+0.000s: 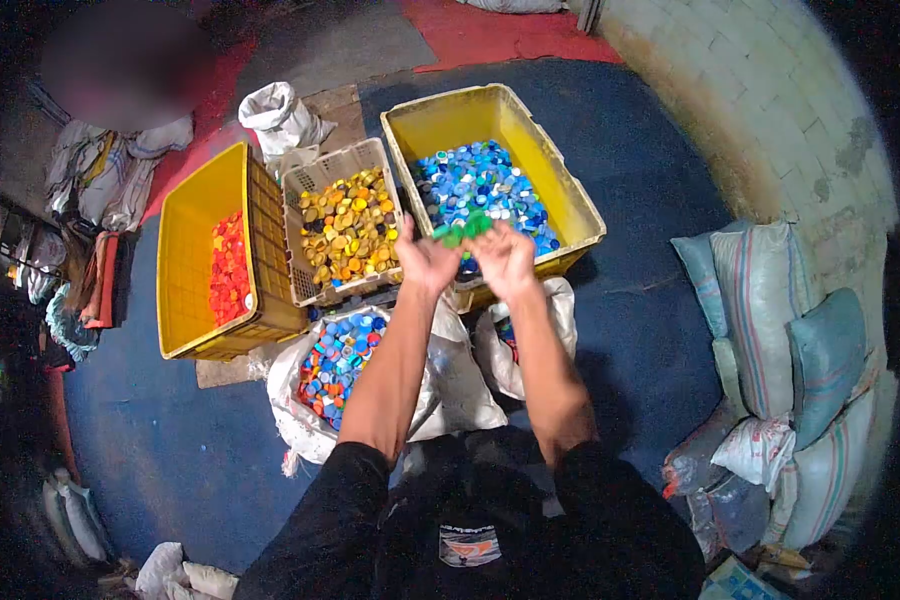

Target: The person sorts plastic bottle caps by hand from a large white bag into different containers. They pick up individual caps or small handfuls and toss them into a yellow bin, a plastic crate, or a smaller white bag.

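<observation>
Green caps (463, 229) held between both raised hands, above near edge of crate of blue caps (482, 190). Keep the handful bunched; release low over a crate to prevent scatter. Left hand (425, 262) grip closed on caps; right hand (503, 258) grip likewise. Crate of gold caps (348, 228) alongside; open sack of mixed caps (338, 362) below.

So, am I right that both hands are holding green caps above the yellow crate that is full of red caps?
Not quite: the head view shows the left hand and right hand holding green caps above the yellow crate of blue caps.
</observation>
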{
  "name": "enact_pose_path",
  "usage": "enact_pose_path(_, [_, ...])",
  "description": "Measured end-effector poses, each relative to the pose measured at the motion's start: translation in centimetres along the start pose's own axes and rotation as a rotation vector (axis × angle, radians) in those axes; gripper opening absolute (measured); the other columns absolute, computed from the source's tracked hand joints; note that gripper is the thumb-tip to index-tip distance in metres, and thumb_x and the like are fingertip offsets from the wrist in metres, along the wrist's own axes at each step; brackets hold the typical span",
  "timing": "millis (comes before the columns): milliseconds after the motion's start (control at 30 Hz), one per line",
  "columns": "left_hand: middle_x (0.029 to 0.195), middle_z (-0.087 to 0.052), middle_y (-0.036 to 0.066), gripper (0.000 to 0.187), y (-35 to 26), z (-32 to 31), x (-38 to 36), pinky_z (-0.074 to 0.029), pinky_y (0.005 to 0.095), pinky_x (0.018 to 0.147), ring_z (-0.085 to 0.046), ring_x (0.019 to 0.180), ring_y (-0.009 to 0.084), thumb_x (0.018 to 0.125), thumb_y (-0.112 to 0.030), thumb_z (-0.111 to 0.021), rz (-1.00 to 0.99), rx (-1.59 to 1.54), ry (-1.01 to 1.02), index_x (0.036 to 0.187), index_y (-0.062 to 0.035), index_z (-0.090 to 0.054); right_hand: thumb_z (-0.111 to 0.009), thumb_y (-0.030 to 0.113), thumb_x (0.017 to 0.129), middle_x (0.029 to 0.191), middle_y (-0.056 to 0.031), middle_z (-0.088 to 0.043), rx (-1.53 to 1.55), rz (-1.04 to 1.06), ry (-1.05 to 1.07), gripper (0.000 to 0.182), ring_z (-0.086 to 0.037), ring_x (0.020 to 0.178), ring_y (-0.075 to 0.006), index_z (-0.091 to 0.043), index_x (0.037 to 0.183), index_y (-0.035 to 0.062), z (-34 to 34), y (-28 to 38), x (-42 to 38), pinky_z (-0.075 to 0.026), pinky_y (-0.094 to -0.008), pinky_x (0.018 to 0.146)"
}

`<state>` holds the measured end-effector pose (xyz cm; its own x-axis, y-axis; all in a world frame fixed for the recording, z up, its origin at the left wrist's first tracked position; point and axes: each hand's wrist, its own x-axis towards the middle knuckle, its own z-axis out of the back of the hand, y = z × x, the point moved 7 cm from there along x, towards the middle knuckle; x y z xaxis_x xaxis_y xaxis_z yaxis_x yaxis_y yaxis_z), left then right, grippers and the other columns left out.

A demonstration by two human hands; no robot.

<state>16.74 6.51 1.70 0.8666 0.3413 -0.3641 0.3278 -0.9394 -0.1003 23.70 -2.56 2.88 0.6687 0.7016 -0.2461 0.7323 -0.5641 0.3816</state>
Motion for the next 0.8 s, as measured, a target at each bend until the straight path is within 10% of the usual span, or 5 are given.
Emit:
enact_pose_path(67, [0.12, -0.044, 0.027, 0.093, -0.9, -2.0, -0.2, -0.032, 0.0501, 0.101, -0.046, 0.109, 0.0377, 0.082, -0.067, -0.049, -0.081, 0.021, 0.058, 0.128, 0.0102, -0.025, -0.047, 0.004, 0.059, 0.081, -0.0124, -0.049, -0.063, 0.04, 0.086, 0.015, -0.049, 0.098, -0.0323, -0.039, 0.07, 0.0099, 0.8, 2.3, 2.1, -0.034, -0.0498, 0.101])
enact_pose_path(133, [0.129, -0.037, 0.03, 0.102, -1.5, 3.2, 2.6, -0.028, 0.0536, 0.104, -0.041, 0.117, 0.0391, 0.08, -0.07, -0.049, 0.134, -0.147, 0.68, 0.135, 0.0096, -0.016, -0.048, 0.006, 0.063, 0.081, -0.0106, -0.049, -0.098, 0.096, -0.102, 0.012, -0.049, 0.096, -0.0314, -0.04, 0.07, 0.0106, 1.5, 3.0, 0.5, -0.035, -0.05, 0.098])
enact_pose_path(200, [0.138, -0.032, 0.033, 0.113, -1.9, 5.2, -1.7, -0.024, 0.0589, 0.106, -0.035, 0.128, 0.0432, 0.076, -0.075, -0.05, -0.062, 0.163, -0.12, 0.143, 0.0056, -0.005, -0.051, 0.012, 0.074, 0.081, -0.0063, -0.049, -0.228, 0.126, -0.348, 0.008, -0.05, 0.097, -0.0312, -0.043, 0.072, 0.0129, 5.0, 2.3, -1.1, -0.035, -0.052, 0.097])
enact_pose_path(533, [0.112, -0.059, 0.008, 0.062, 2.3, 26.4, -25.5, -0.047, 0.0386, 0.09, -0.055, 0.101, 0.021, 0.092, -0.059, -0.042, 0.187, 0.409, -0.466, 0.122, -0.0063, -0.052, -0.044, 0.002, 0.091, 0.128, -0.0242, -0.048, -0.956, -0.156, -0.416, 0.045, -0.061, 0.101, -0.0333, -0.032, 0.133, -0.0009, 19.0, -11.6, -16.3, -0.059, -0.037, 0.063])
enact_pose_path(800, [0.099, -0.061, 0.003, 0.041, 0.6, 33.5, -33.7, -0.051, 0.035, 0.084, -0.059, 0.092, 0.0174, 0.094, -0.046, -0.049, 0.218, 0.456, -0.653, 0.111, -0.0091, -0.054, -0.046, -0.012, 0.07, 0.126, -0.0211, -0.051, -1.814, 0.202, -0.03, 0.064, -0.053, 0.116, -0.0345, -0.04, 0.132, 0.0022, 15.5, -20.5, -17.9, -0.042, -0.039, 0.096])
